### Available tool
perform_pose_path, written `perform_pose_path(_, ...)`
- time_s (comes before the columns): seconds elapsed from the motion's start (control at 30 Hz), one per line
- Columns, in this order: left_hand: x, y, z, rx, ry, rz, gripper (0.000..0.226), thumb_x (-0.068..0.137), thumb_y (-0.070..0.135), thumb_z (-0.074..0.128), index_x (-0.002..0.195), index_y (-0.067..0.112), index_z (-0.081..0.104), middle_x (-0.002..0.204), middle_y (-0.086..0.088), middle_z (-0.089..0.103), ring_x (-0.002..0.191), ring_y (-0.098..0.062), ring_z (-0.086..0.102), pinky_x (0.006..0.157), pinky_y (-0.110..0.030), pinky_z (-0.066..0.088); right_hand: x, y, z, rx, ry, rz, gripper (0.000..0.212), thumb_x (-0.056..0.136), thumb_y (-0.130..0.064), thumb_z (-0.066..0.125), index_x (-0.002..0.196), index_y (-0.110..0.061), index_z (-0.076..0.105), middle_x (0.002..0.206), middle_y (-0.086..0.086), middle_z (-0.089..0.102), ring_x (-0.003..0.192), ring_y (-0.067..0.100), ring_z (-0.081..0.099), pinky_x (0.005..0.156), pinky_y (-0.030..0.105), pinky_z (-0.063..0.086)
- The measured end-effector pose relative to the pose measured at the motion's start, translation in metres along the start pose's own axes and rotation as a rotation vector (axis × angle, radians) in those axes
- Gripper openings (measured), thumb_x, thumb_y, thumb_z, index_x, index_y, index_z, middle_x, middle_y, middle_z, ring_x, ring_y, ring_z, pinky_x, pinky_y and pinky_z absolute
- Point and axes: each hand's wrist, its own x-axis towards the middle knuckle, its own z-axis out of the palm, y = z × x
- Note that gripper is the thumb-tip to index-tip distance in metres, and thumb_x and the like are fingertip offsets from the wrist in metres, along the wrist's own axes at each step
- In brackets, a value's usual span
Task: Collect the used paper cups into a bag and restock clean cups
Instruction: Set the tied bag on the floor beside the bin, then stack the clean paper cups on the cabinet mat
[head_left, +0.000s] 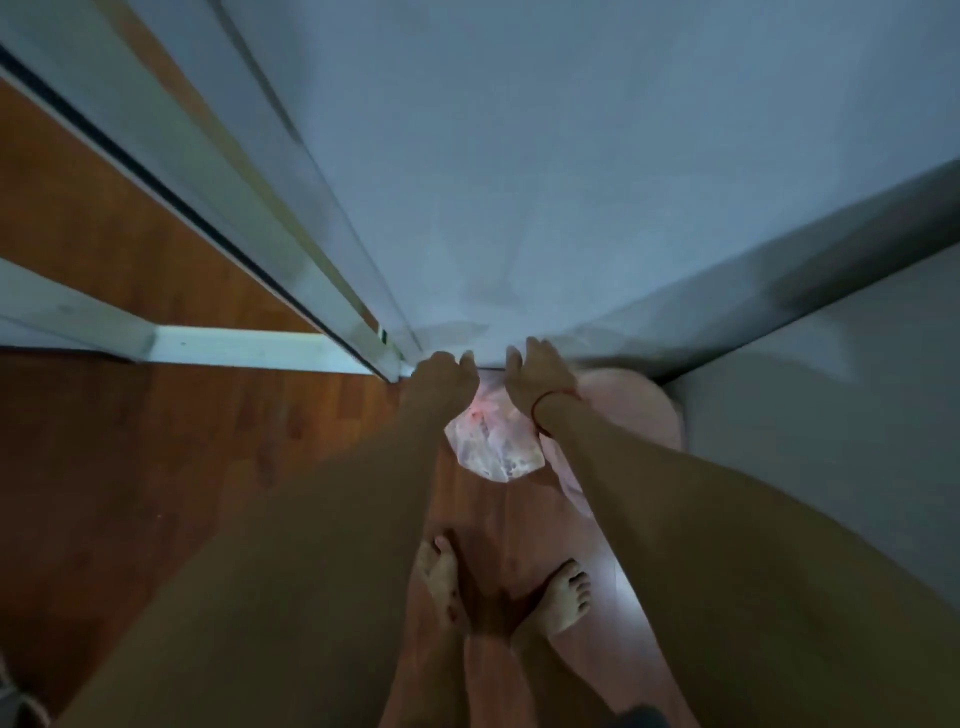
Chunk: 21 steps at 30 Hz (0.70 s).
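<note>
While both arms are stretched forward, a translucent bag (493, 449) is seen just beneath the left hand (447, 382) and right hand (535, 384), over the wooden floor (156, 467). Its contents are blurred and pinkish. Both hands' fingers are curled; whether anything is pinched cannot be told.

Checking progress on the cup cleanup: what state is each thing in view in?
Translucent plastic bag with red marks: crumpled, below the hands; held or not, unclear.
Left hand: fingers curled at lower edge of pale grey panel; grip unclear.
Right hand: at the same edge; grip unclear.
Pink rounded object: partly in view, beside the bag.
</note>
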Motion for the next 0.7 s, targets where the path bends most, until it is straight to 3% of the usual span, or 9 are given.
perform_pose_path(0.17, -0.112, 0.052, -0.102, 0.031, 0.111, 0.101, 0.054, 0.102, 0.039, 0.029, 0.140, 0.005, 0.046, 0.147, -0.016, 0.046, 0.136, -0.033, 0.043, 0.112, -0.041, 0.034, -0.099, -0.059, -0.098, -0.039, 0.088, -0.096, 0.046, 0.101, -0.035, 0.030, 0.128, -0.004, 0.048, 0.134, 0.018, 0.049, 0.126, 0.036, 0.046, 0.106, 0.044, 0.037)
perform_pose_path(0.3, -0.190, 0.077, -0.152, 0.090, 0.165, 0.214, 0.055, 0.102, 0.039, 0.027, 0.141, 0.003, 0.044, 0.148, -0.017, 0.043, 0.136, -0.033, 0.042, 0.113, -0.041, 0.033, -0.172, -0.082, -0.154, -0.062, 0.163, -0.118, 0.049, 0.101, -0.037, 0.028, 0.134, -0.005, 0.045, 0.139, 0.017, 0.046, 0.129, 0.034, 0.045, 0.108, 0.044, 0.035)
perform_pose_path(0.53, -0.309, 0.130, -0.182, 0.093, 0.231, 0.430, 0.054, 0.102, 0.039, 0.029, 0.142, 0.006, 0.043, 0.149, -0.015, 0.043, 0.135, -0.032, 0.043, 0.110, -0.040, 0.036, -0.293, -0.070, -0.228, -0.088, 0.370, -0.090, 0.044, 0.102, -0.032, 0.028, 0.134, -0.006, 0.044, 0.139, 0.013, 0.047, 0.129, 0.031, 0.046, 0.110, 0.046, 0.034)
perform_pose_path(0.7, -0.379, 0.192, -0.171, 0.113, 0.215, 0.605, 0.044, 0.099, 0.029, 0.031, 0.129, 0.007, 0.055, 0.135, -0.016, 0.054, 0.122, -0.035, 0.053, 0.103, -0.042, 0.044, -0.370, -0.017, -0.291, -0.134, 0.526, 0.021, 0.046, 0.102, -0.030, 0.029, 0.141, -0.007, 0.038, 0.146, 0.013, 0.040, 0.134, 0.031, 0.042, 0.111, 0.045, 0.030)
